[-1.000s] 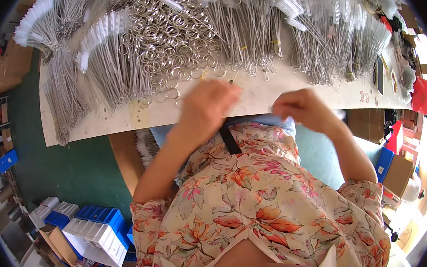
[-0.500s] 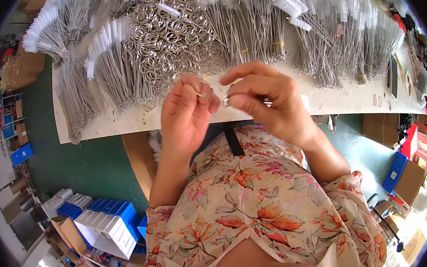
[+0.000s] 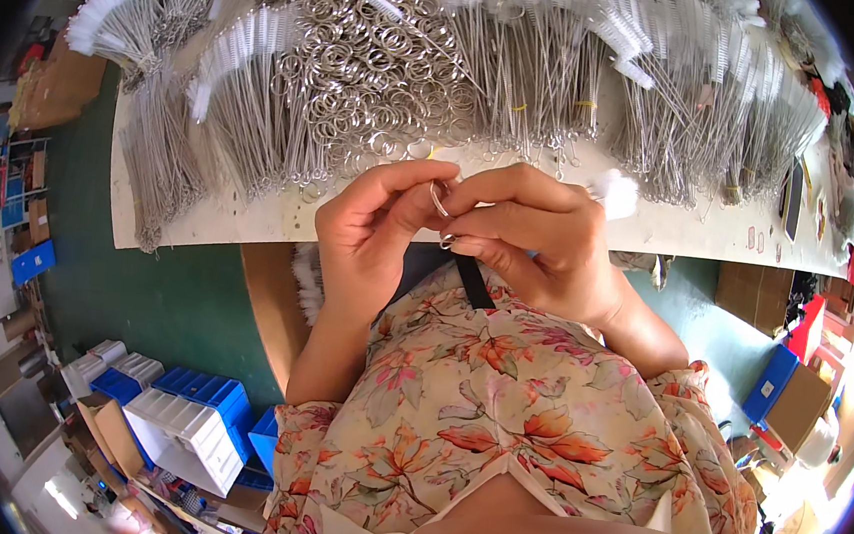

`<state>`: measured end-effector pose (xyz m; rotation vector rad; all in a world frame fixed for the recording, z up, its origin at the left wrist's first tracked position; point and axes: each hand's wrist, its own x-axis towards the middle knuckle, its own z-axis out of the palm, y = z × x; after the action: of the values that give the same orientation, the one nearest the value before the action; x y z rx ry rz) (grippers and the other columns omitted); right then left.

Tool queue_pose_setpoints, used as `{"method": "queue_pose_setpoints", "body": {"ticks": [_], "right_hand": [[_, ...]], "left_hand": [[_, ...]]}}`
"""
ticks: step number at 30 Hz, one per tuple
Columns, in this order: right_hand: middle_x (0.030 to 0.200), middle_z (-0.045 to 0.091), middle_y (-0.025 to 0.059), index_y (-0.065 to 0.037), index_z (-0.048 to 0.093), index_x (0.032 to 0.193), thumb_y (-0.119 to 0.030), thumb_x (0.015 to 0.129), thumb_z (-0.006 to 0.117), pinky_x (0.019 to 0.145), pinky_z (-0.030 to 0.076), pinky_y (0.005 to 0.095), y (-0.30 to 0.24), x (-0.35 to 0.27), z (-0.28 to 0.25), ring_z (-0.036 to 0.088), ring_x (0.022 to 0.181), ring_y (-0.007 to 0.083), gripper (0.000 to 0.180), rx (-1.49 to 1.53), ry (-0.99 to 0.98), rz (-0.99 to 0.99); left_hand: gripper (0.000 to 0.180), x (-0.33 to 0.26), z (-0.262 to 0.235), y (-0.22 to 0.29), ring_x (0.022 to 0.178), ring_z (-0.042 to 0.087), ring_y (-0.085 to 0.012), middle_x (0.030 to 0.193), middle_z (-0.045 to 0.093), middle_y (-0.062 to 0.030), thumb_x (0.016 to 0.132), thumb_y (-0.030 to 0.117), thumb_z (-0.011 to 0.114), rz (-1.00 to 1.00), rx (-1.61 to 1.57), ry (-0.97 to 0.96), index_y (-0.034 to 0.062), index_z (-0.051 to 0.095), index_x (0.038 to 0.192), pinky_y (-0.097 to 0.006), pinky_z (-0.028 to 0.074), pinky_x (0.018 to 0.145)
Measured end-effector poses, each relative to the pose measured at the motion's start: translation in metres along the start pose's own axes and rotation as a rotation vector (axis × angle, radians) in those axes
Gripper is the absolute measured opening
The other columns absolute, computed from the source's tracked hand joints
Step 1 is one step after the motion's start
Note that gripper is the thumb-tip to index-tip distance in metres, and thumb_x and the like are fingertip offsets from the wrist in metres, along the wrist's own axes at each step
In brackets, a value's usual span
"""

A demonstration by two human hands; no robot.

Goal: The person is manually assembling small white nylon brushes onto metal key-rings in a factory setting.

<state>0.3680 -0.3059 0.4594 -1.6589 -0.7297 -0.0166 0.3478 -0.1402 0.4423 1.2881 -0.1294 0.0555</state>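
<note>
My left hand (image 3: 374, 233) pinches a metal split ring (image 3: 438, 199) between thumb and fingers, held up in front of my body near the table's front edge. My right hand (image 3: 554, 242) meets it from the right. Its forefinger reaches the ring. Between its thumb and a bent finger sits a small shiny metal loop (image 3: 446, 240), whose kind I cannot make out. Beyond my hands lies a heap of loose split rings (image 3: 371, 82). Wire brushes with white bristles lie in bunches on both sides of it, among them a left bunch (image 3: 249, 102) and a right bunch (image 3: 664, 125).
The pale table top (image 3: 200, 224) ends just beyond my hands. A dark flat object (image 3: 792, 190) lies at its right end. White and blue plastic bins (image 3: 189, 429) stand on the green floor at the lower left. Cardboard boxes (image 3: 752, 298) are at the right.
My hands have come together, and the ring in my left hand now meets my right fingers. The table and its heaps appear shifted slightly right.
</note>
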Motion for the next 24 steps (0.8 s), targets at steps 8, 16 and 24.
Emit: {"method": "queue_pose_setpoints", "body": {"ticks": [8, 16, 24], "right_hand": [[0.086, 0.062, 0.0043, -0.004, 0.064, 0.078, -0.002, 0.066, 0.070, 0.055, 0.050, 0.0281, -0.001, 0.009, 0.007, 0.062, 0.067, 0.0212, 0.013, -0.283, 0.014, -0.203], [0.075, 0.059, 0.0008, -0.002, 0.065, 0.086, -0.015, 0.082, 0.065, 0.046, 0.039, 0.0193, -0.014, 0.023, 0.006, 0.050, 0.055, 0.0053, 0.013, 0.479, -0.004, 0.533], [0.068, 0.059, -0.0005, -0.002, 0.065, 0.087, -0.016, 0.081, 0.067, 0.045, 0.036, 0.0175, -0.003, 0.031, 0.017, 0.045, 0.051, 0.0031, 0.016, 0.618, -0.036, 0.596]], "left_hand": [[0.025, -0.001, -0.014, 0.008, 0.089, 0.061, -0.0175, 0.103, 0.059, -0.0153, 0.079, -0.009, 0.058, 0.166, -0.035, -0.055, -0.0070, 0.058, 0.104, -0.026, 0.052, 0.073], [0.031, -0.002, -0.017, 0.016, 0.079, 0.065, -0.0192, 0.097, 0.062, -0.0157, 0.072, -0.008, 0.063, 0.550, 0.537, 0.084, -0.0066, 0.060, 0.103, -0.025, 0.053, 0.068], [0.031, 0.003, -0.023, 0.017, 0.078, 0.064, -0.0172, 0.094, 0.064, -0.0153, 0.070, -0.009, 0.063, 0.512, 0.593, 0.068, -0.0050, 0.062, 0.101, -0.025, 0.053, 0.069]]}}
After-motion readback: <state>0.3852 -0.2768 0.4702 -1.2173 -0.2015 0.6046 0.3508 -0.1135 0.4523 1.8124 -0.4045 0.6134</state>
